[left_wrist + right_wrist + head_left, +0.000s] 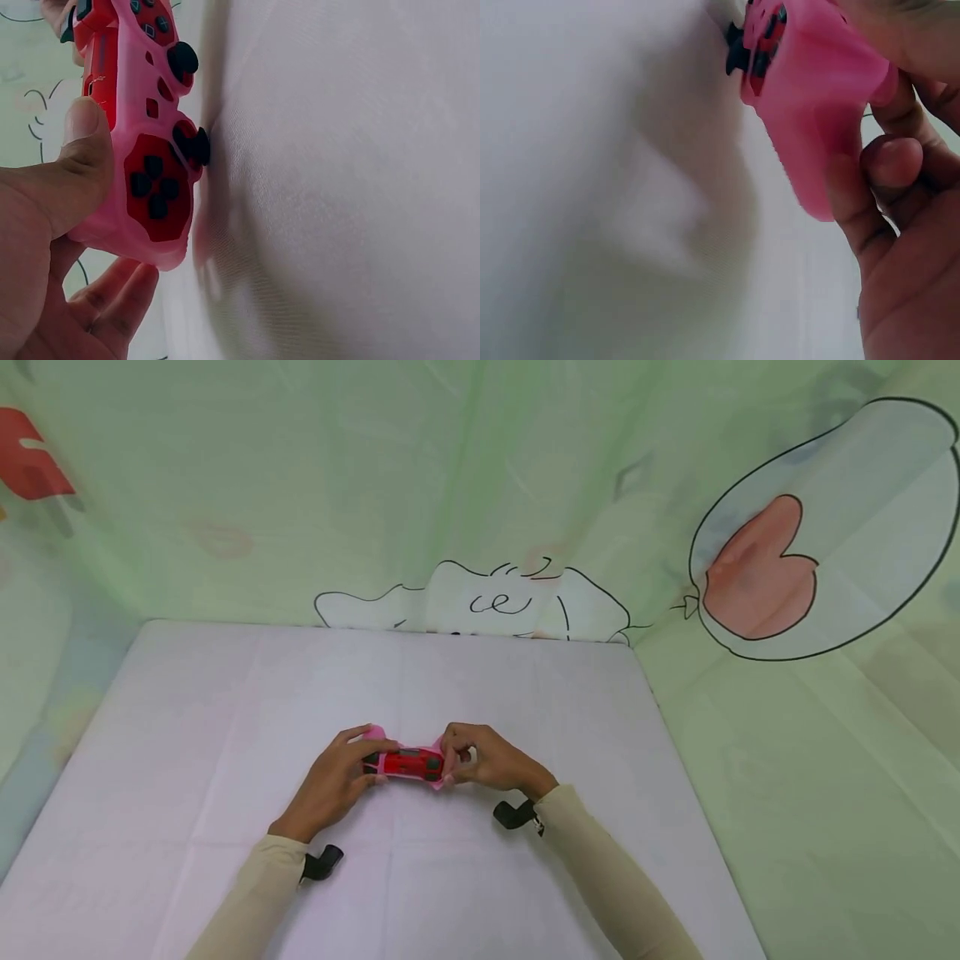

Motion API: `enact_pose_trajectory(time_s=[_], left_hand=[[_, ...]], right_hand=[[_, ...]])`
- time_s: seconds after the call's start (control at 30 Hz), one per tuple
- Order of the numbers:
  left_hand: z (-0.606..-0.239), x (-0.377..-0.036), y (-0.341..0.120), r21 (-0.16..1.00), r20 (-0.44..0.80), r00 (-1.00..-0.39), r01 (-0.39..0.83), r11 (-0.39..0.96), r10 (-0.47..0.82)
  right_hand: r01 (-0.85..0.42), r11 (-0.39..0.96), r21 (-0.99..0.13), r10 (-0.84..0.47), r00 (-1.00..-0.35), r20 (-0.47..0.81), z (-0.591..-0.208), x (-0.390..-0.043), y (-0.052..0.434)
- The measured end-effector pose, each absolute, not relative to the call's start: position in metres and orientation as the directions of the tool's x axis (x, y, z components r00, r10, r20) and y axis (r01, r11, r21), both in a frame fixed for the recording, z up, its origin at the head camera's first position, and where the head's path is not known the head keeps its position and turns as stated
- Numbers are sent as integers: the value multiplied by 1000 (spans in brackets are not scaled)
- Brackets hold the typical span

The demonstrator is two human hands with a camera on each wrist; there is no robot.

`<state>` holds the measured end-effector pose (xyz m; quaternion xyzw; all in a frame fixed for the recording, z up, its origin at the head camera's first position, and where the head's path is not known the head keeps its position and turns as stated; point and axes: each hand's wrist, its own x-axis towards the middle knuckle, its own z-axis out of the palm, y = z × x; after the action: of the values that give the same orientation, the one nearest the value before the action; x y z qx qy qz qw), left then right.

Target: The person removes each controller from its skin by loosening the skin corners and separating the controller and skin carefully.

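Over cloth [450, 885], left grip [330, 787], right grip [491, 760] pinching pink-red controller [410, 764]; thumbsticks [182, 60] only in wrist views

On the red-and-pink game controller [133, 105], one black button [148, 31] bears a small square sign and another [162, 24] beside it a cross.

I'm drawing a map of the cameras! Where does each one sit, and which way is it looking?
Head: on the person's head, looking forward and down at the white table; the left hand, right hand and both sleeves show.
Left wrist: worn there, looking at the left hand's work, the game controller with its black buttons; mostly the left hand shows.
Right wrist: worn there, looking at the controller's pink grip; the right hand shows.
Shared: both wrist views show the game controller.
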<state>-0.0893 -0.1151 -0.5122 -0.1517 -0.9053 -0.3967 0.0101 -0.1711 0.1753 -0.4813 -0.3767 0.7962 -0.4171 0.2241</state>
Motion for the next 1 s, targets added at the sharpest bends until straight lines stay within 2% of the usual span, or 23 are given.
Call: enact_pose_trajectory(time_s=[0.23, 0.43, 0.53, 0.67, 1.0], left_hand=[[-513, -91, -114, 658, 184, -953, 300, 691, 239], [-514, -91, -113, 620, 220, -947, 321, 716, 234], [-513, -92, -114, 624, 225, -945, 327, 709, 237], [-509, -94, -116, 643, 205, -945, 328, 692, 257], [-506, -106, -120, 729, 178, -936, 333, 599, 303]], right_hand=[[-392, 375, -840, -674, -737, 43, -499, -159, 173], [-474, 477, -740, -585, -799, 135, -508, -146, 165], [-522, 531, -667, -560, -808, 186, -511, -142, 162], [-588, 562, -582, -565, -787, 248, -516, -139, 160], [-594, 566, -572, -551, -788, 274, -519, -136, 159]])
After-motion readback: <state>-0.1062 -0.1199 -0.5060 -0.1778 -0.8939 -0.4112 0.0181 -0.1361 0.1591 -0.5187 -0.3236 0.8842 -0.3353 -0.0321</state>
